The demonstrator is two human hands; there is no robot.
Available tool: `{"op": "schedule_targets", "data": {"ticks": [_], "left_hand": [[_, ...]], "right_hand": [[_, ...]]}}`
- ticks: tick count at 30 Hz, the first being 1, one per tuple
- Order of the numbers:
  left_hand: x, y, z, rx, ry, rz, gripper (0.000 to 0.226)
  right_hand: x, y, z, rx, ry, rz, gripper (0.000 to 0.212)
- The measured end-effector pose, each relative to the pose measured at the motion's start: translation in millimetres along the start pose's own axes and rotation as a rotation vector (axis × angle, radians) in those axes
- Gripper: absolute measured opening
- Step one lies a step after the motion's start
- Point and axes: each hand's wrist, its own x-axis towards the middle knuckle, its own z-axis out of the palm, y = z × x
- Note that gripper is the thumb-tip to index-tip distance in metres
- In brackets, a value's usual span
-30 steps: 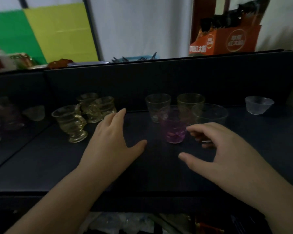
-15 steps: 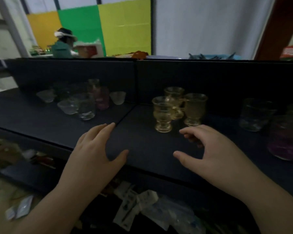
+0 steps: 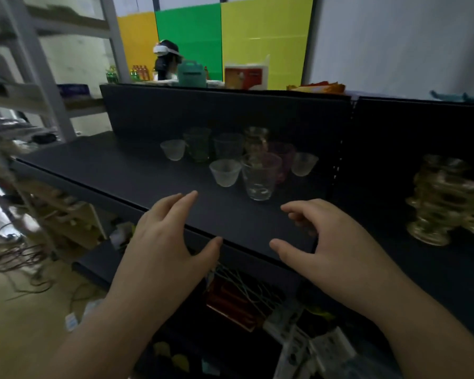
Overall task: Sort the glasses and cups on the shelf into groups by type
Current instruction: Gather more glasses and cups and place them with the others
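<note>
Left hand (image 3: 159,242) and right hand (image 3: 331,242): both hovering over the shelf (image 3: 121,170) front edge, each grip released, grasping nothing. Mixed clear glass (image 3: 259,177), frosted cups (image 3: 225,172) and tinted glasses are standing clustered behind; amber goblets (image 3: 443,198) are sitting well apart, rightward.

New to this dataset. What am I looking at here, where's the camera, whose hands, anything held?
There is no robot here. A person wears one wide-angle camera on the head, so the single view looks forward and down at their own bare hands.

The left hand and right hand hover open above the front edge of a dark shelf. Neither has a grip on anything.

On the shelf stands a mixed cluster of drinkware: a clear glass tumbler nearest the hands, a small frosted cup just left of it, two more frosted cups at the sides, a greenish glass and a pink glass behind. Further right, blurred, are amber footed glasses.

Below the shelf lies blurred clutter. Behind it are coloured wall panels and another person.
</note>
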Motion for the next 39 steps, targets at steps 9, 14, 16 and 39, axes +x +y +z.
{"op": "schedule_targets", "data": {"ticks": [9, 14, 16, 39], "left_hand": [[62.9, -50.0, 19.8, -0.038, 0.011, 0.032, 0.084], [100.7, -88.9, 16.3, -0.029, 0.010, 0.000, 0.083], [116.5, -106.6, 15.8, -0.047, -0.011, -0.016, 0.083], [356.3, -241.7, 72.4, -0.077, -0.567, 0.256, 0.092]], "right_hand": [[64.0, -17.5, 35.9, -0.040, -0.028, -0.036, 0.059], [91.6, -29.9, 45.4, -0.071, -0.048, -0.052, 0.062], [103.7, -39.2, 52.4, -0.085, -0.077, -0.048, 0.062], [220.3, -138.5, 168.4, -0.247, 0.084, 0.319, 0.065]]}}
